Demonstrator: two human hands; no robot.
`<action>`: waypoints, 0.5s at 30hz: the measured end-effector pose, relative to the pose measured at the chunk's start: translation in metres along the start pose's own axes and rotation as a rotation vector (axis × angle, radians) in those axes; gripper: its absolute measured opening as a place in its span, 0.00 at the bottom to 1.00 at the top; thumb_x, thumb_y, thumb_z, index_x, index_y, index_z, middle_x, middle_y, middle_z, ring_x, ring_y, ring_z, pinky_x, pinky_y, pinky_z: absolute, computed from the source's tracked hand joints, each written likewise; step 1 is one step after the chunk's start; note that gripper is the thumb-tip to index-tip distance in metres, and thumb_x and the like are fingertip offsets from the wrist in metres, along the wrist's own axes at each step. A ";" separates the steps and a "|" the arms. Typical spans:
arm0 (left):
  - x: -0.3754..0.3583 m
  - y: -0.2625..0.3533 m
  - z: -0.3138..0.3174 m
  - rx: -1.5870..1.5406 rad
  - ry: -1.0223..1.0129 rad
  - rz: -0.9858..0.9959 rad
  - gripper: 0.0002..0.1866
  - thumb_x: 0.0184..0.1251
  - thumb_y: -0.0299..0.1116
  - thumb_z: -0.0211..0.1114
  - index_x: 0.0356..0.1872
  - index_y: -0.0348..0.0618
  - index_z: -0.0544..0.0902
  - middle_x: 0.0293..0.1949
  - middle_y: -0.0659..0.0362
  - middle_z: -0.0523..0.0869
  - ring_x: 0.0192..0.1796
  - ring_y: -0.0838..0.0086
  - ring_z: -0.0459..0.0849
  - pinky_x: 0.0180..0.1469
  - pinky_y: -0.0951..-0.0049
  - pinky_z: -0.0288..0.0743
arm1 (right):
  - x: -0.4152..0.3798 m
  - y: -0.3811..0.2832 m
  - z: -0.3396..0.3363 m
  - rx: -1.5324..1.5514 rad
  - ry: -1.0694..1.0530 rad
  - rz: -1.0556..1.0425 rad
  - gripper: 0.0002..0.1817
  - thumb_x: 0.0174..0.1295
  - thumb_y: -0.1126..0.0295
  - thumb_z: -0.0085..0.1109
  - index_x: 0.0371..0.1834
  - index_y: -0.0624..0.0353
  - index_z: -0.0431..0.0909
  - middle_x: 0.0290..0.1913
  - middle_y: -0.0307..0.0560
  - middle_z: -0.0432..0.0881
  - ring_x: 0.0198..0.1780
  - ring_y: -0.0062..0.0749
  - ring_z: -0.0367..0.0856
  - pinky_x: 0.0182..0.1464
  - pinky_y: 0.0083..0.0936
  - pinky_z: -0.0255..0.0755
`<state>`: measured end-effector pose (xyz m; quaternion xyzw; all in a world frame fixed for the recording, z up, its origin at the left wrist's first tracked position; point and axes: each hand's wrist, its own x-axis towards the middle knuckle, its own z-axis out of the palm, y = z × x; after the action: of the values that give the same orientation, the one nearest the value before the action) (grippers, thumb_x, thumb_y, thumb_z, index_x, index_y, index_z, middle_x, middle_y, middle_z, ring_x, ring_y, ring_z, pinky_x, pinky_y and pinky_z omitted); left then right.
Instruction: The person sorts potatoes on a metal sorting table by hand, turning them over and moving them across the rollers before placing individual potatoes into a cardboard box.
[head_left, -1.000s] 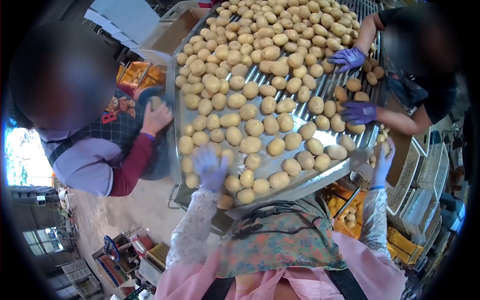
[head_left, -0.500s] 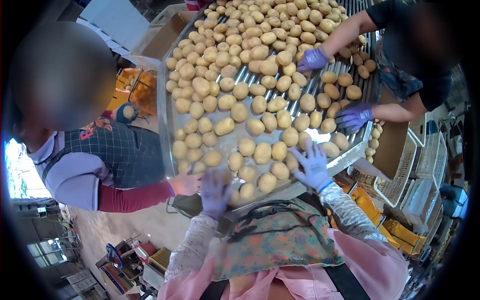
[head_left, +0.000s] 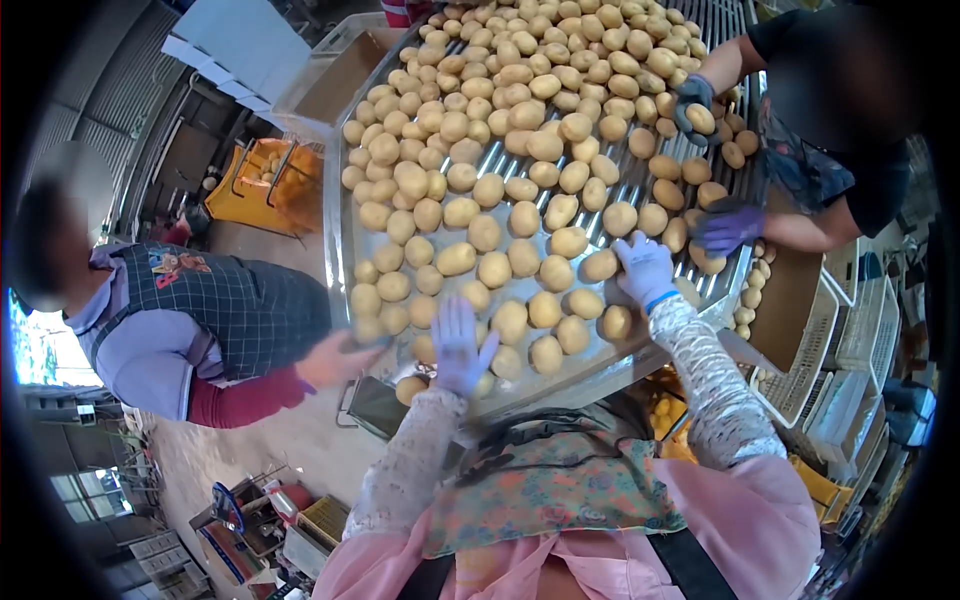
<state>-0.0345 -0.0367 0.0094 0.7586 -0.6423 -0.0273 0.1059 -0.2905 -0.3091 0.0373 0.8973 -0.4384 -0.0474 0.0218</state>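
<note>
Potatoes (head_left: 509, 322) are spread over a metal sorting table (head_left: 600, 372) in front of me, loosely at the near side and densely at the far side. My left hand (head_left: 460, 352), in a pale purple glove, lies over the near-left potatoes with its fingers stretched forward and the thumb apart. Near the right side, my right hand (head_left: 645, 270), gloved alike, reaches among potatoes with fingers extended. One potato (head_left: 600, 265) sits right beside its fingers. Neither hand is wrapped around a potato.
At the left edge stands a co-worker (head_left: 230, 310) with a bare hand near the table. Across to the right, another co-worker's gloved hand holds a potato (head_left: 700, 119); the other rests on potatoes. White crates (head_left: 800, 350) stand right, an orange bag (head_left: 295, 185) far left.
Both my hands have moved forward over the table. The right co-worker's far hand has shifted right and now grips a potato. The left co-worker's near hand has drawn back from my left hand.
</note>
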 end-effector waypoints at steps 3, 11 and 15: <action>0.052 0.012 0.014 0.008 0.303 -0.308 0.44 0.70 0.56 0.65 0.77 0.35 0.65 0.73 0.31 0.66 0.75 0.38 0.65 0.75 0.40 0.55 | -0.006 -0.007 0.001 0.136 -0.109 -0.045 0.22 0.53 0.60 0.69 0.54 0.39 0.80 0.50 0.45 0.80 0.51 0.45 0.85 0.51 0.42 0.76; 0.058 -0.054 0.017 0.155 0.192 -0.196 0.42 0.71 0.57 0.61 0.79 0.42 0.63 0.76 0.31 0.63 0.77 0.36 0.61 0.77 0.36 0.49 | -0.122 0.147 -0.015 1.073 0.818 0.402 0.30 0.65 0.74 0.64 0.72 0.59 0.71 0.71 0.53 0.75 0.71 0.39 0.73 0.73 0.37 0.68; 0.082 0.008 0.028 0.131 0.064 -0.444 0.46 0.72 0.62 0.57 0.82 0.45 0.56 0.81 0.39 0.57 0.81 0.34 0.50 0.77 0.27 0.35 | -0.153 0.201 0.000 0.350 0.321 0.773 0.38 0.61 0.57 0.69 0.75 0.55 0.69 0.71 0.63 0.73 0.72 0.56 0.73 0.72 0.45 0.68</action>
<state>-0.0327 -0.1216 -0.0089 0.8869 -0.4565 0.0158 0.0681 -0.5416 -0.3114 0.0633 0.6537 -0.7338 0.1791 -0.0466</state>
